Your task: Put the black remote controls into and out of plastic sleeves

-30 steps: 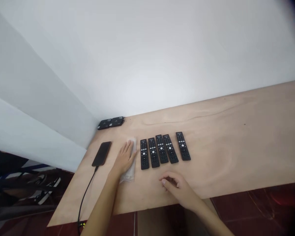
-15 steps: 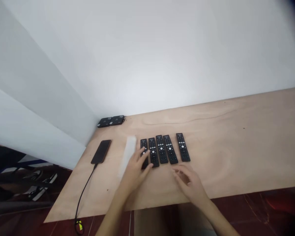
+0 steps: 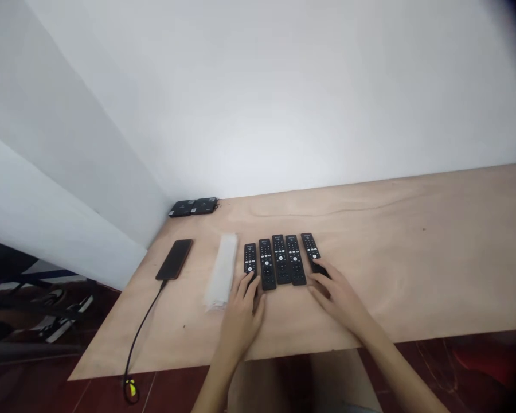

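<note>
Several black remote controls lie side by side on a wooden table, keys up. My left hand point(image 3: 241, 312) is over the near end of the leftmost remote control point(image 3: 250, 253), fingers bent onto it and the thumb to its right. My right hand point(image 3: 337, 292) closes on the lower part of the rightmost remote control point(image 3: 310, 245), which tilts slightly and hides partly under the fingers. Between the hands are more remotes, among them a middle remote control point(image 3: 281, 264). Left of the row lies a flat stack of whitish translucent sleeves point(image 3: 222, 269).
A phone point(image 3: 175, 260) lies on the left with a black cable point(image 3: 144, 327) hanging over the table's front edge. Two flat black boxes point(image 3: 204, 206) sit against the white wall point(image 3: 284, 103) at the back corner. The wooden table point(image 3: 413, 258) stretches right.
My right hand has moved up onto the rightmost remote, which has shifted left toward the row and tilted. My left hand has drawn back to the near end of the leftmost remote.
</note>
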Motion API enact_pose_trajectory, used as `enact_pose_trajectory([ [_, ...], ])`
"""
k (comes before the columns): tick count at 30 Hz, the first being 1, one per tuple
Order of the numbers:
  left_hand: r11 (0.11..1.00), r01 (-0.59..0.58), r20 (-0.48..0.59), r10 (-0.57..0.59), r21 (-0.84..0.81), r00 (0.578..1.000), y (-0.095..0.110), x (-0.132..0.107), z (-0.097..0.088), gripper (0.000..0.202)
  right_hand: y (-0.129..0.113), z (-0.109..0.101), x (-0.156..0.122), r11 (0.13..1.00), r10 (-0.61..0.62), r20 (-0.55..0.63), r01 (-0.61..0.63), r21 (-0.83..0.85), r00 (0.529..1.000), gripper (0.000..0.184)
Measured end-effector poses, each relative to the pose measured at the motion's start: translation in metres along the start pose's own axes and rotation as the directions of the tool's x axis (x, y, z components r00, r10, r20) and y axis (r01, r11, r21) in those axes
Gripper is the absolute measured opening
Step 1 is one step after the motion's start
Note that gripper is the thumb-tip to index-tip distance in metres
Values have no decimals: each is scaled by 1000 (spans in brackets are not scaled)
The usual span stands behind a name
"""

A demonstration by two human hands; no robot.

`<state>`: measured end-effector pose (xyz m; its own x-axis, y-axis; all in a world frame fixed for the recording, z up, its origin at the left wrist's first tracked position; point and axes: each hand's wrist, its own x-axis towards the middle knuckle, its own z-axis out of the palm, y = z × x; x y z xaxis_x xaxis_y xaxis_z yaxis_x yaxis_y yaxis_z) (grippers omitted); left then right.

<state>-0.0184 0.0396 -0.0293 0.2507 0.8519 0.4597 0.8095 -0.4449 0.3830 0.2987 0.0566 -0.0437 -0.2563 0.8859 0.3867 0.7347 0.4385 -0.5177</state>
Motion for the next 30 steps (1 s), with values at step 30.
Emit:
enact_pose_trajectory([
  [30,996,83,-134,-76,46,988,4,0,2,20,0,2,-2,997,-46,-14,46,-59,999,44],
])
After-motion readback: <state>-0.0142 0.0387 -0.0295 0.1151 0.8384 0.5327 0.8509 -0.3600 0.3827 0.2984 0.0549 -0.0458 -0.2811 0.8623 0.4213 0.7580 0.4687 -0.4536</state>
